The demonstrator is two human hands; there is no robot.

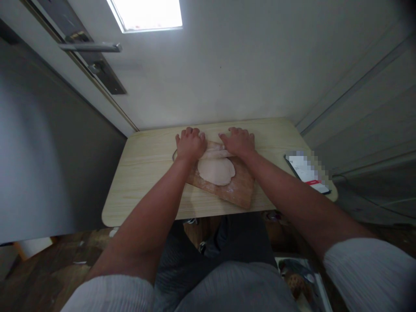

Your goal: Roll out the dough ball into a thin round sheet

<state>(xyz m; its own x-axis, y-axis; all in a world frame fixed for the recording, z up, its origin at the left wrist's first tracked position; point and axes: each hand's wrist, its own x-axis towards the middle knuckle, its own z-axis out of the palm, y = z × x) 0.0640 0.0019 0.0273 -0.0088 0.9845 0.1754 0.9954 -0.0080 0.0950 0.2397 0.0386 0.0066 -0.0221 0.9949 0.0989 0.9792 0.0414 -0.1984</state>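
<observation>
Dough (216, 172) lies at the middle of the head view, on a wooden board (240, 196), just below and between the two hands. The left hand (191, 144) is up and to the left of it, the right hand (239, 141) up and to the right. A pale pin (216, 154) runs crosswise between the hands, over the upper edge of the dough. Both hands are palm down over the ends of the pin, open rather than closed into fists, with the fingers slightly bent and pointing to the top of the frame; the palms hide the ends of the pin. The forearms come in from the lower left and lower right corners and draw together toward the centre, sleeves pushed up to about the elbows.

The dough is pale, flat and thin, roughly round, with a small notch in its lower right edge. White flour marks the board around it. The board sits tilted on a light wood table (136, 177), its lower edge sloping down to the right. A phone (300, 167), partly pixelated, lies at the right end of the table. A door handle (97, 47) shows in the upper left, beside a bright pane (149, 14) at the top.
</observation>
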